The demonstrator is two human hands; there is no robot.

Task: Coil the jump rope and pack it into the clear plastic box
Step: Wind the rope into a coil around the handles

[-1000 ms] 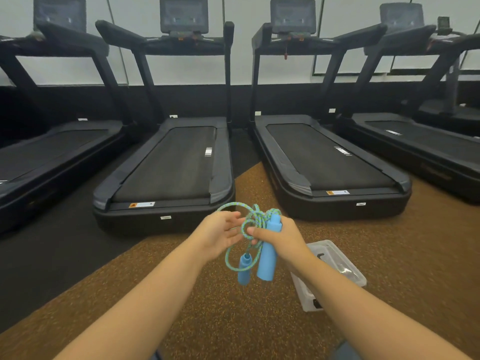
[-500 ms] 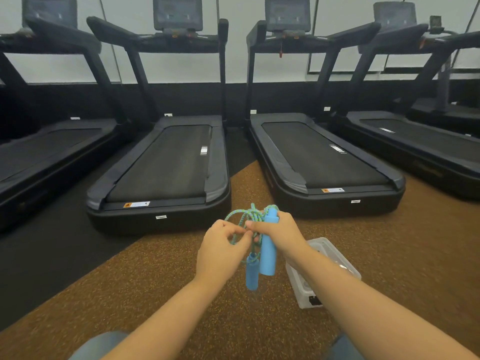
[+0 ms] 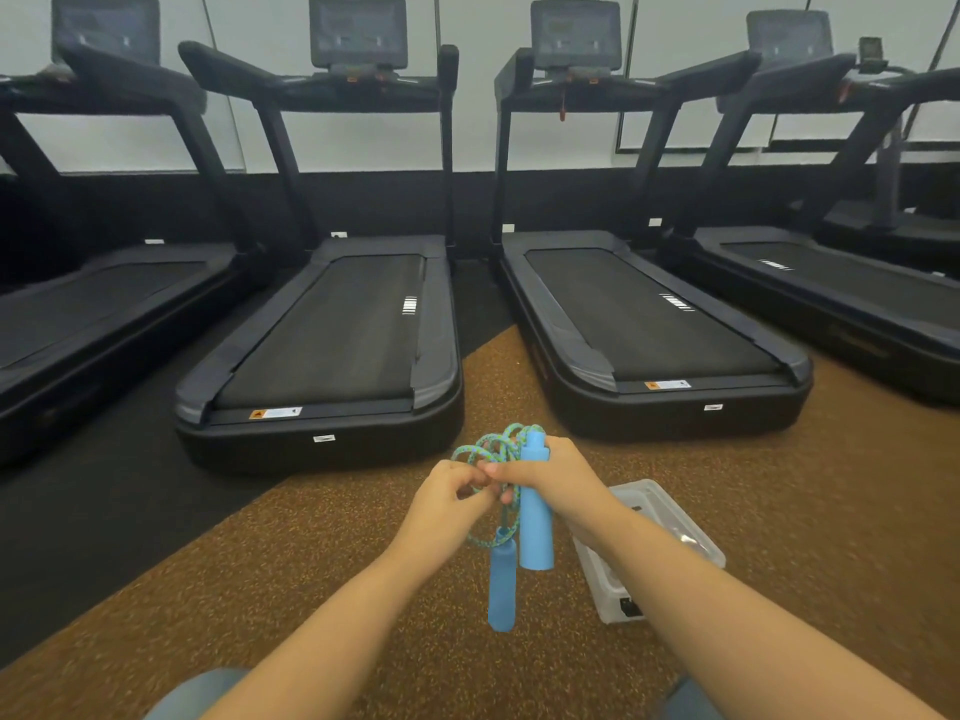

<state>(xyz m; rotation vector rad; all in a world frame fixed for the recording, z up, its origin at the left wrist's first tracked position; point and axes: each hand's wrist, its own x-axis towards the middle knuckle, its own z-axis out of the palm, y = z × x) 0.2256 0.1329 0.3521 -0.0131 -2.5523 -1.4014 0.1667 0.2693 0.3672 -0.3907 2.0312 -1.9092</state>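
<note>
Since the jump rope looks soft and floppy, the right hand grips its handle and loops, and the left hand pinches them.

Gym: row of treadmills

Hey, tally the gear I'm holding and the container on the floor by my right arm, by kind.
Handles: 2
Rope: 1
Box: 1
Total: 4
</note>
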